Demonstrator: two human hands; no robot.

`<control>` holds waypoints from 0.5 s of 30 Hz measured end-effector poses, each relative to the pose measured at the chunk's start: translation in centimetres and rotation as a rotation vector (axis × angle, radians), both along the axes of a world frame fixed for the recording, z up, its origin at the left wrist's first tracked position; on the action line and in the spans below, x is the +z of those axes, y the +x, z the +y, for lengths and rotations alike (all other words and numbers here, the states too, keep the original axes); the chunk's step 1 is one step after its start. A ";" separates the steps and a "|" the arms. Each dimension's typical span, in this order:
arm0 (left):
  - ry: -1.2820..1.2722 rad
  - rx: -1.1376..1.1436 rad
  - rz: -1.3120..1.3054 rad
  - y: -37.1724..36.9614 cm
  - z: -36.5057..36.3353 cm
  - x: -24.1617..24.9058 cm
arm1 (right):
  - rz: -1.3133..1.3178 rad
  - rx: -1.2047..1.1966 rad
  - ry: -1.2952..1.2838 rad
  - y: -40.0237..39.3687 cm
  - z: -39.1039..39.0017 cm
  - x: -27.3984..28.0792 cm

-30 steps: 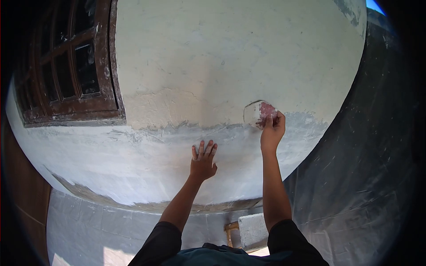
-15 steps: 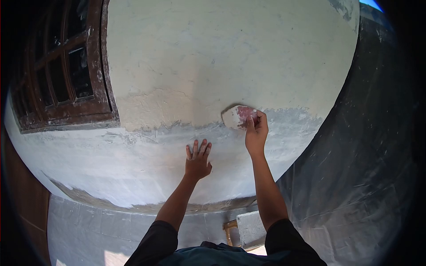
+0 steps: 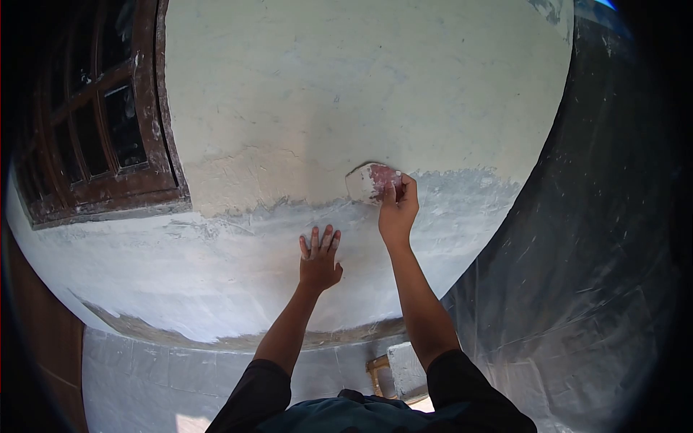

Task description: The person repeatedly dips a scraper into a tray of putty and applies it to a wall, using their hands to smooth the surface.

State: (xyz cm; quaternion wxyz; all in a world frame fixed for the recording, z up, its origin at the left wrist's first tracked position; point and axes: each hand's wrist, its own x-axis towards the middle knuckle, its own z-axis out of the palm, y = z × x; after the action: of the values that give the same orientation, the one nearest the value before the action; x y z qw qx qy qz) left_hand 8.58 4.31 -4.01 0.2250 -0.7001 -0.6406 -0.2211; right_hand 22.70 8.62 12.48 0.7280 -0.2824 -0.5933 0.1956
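My right hand (image 3: pixel 399 211) pinches a flat scraper (image 3: pixel 369 183), its face partly red and partly covered in whitish paste. The scraper lies against the wall (image 3: pixel 346 94) where the pale cream upper part meets the grey and white lower band. Lower and to the left, my left hand (image 3: pixel 320 265) rests on the whitish band with its fingers spread, and whitish residue marks the fingers. Nothing is held in it.
A brown wooden window frame (image 3: pixel 154 130) with dark panes is at the upper left. Dark plastic sheeting (image 3: pixel 548 260) hangs on the right. Below the wall are a grey covered floor (image 3: pixel 216 372) and a whitish block (image 3: pixel 408 369) beside a wooden piece (image 3: pixel 375 366).
My right hand and the scraper have moved left and slightly up along the wall. My left hand stays spread in nearly the same place. The view has shifted a little.
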 end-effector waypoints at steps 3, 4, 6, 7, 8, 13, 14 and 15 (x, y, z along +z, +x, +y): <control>0.017 -0.004 0.007 0.0 0.1 -0.1 | 0.192 0.041 -0.069 2.9 0.8 0.7; 0.022 -0.001 0.003 0.0 0.1 -0.3 | 0.178 -0.018 -0.079 3.7 0.7 1.1; 0.092 -0.007 0.021 -0.1 0.4 -0.6 | 0.234 0.102 -0.051 3.4 -0.3 1.7; 0.092 -0.010 0.023 -0.2 0.4 -0.4 | 0.161 0.088 -0.013 2.7 0.1 1.2; 0.063 -0.013 0.008 -0.2 0.3 -0.3 | 0.089 0.070 0.019 1.8 0.3 0.6; 0.032 -0.003 -0.003 -0.1 0.1 -0.3 | 0.071 -0.010 -0.089 1.4 0.7 0.5; 0.034 -0.002 0.005 -0.2 0.1 -0.3 | 0.132 -0.031 -0.136 2.4 1.0 0.7; 0.038 -0.003 0.013 -0.1 0.2 -0.4 | 0.244 0.055 -0.132 2.9 0.0 1.8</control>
State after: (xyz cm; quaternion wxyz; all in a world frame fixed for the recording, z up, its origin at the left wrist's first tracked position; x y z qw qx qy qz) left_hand 8.48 4.53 -4.37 0.2422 -0.6980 -0.6337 -0.2292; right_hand 25.63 8.61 14.28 0.7690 -0.2875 -0.4938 0.2868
